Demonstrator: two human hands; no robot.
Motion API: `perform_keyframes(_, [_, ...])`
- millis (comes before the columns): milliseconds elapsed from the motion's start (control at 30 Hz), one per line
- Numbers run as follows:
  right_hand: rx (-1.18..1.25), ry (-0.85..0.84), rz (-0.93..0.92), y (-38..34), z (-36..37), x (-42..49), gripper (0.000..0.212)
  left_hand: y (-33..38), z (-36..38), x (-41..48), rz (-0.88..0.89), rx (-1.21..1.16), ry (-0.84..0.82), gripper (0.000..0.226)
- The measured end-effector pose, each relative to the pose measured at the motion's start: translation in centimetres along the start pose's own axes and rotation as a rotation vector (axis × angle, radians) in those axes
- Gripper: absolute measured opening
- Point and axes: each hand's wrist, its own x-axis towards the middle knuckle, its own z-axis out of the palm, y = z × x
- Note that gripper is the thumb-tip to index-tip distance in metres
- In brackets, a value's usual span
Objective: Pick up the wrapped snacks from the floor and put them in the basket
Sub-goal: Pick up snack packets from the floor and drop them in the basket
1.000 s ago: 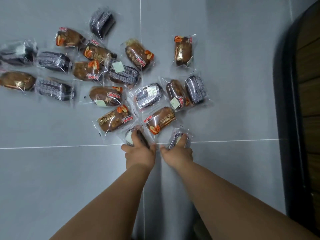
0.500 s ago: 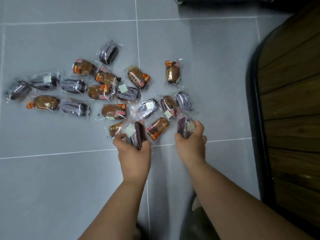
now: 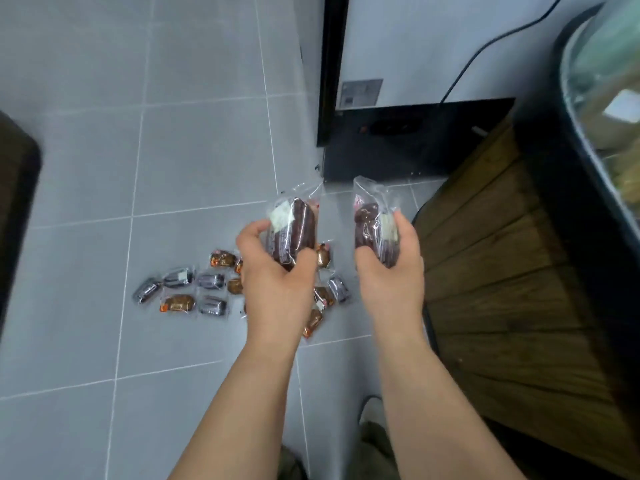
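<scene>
Room to the left, blocked on the right
Bare floor [image 3: 190, 161] lies left of the left hand [image 3: 277, 282]; a wooden counter [image 3: 502, 289] stands just beside the right hand [image 3: 388, 285].

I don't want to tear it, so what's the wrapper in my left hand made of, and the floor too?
Wrapper: thin clear plastic film, glossy. The dark snack shows through, and the sealed top end crinkles.
Floor: probably ceramic tile, smooth grey with a soft sheen, divided by pale grout lines.

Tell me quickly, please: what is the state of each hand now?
Left hand: closed around a dark wrapped snack.
Right hand: closed around a second dark wrapped snack.
</scene>
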Motion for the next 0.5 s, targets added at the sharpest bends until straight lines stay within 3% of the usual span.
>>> perform_keyframes(267, [0.232,-0.001,-0.226,-16.3,-9.5,-9.5,0.062,17.5,-7.0,-8.4,0.143,-0.021,-0.126,0.043])
perform_keyframes(500, [0.295,0.099,-0.351,-21.8,-15.7,-16.3,0.063,25.5,-10.1,-13.9,0.312,-0.068,-0.298,0.039])
